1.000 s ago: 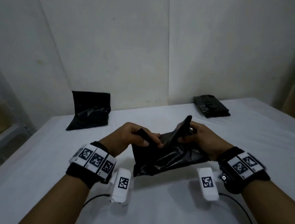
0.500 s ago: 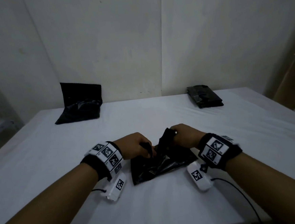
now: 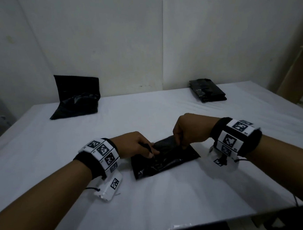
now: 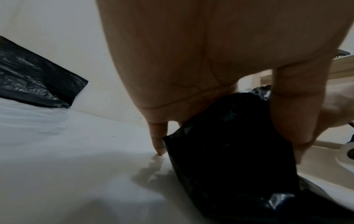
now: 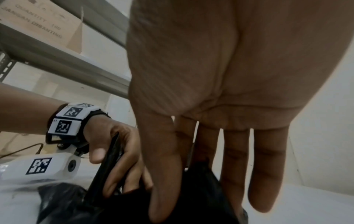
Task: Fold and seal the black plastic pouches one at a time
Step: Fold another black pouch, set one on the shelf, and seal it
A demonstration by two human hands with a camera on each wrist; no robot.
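A black plastic pouch lies on the white table in front of me, its top flap folded toward me. My left hand pinches the flap's left end between thumb and fingers; the left wrist view shows the black plastic held under the thumb. My right hand pinches the flap's right end, thumb in front and fingers behind, as the right wrist view shows over the pouch. In that view the left hand grips the film too.
A heap of unfolded black pouches leans on the wall at the back left. A stack of folded pouches lies at the back right. A cardboard box sits on a metal shelf to the left. The table's near edge is close.
Both hands have come down and brought the raised flap of the pouch over toward the table; the pouch now lies flatter. The head view has shifted a little.
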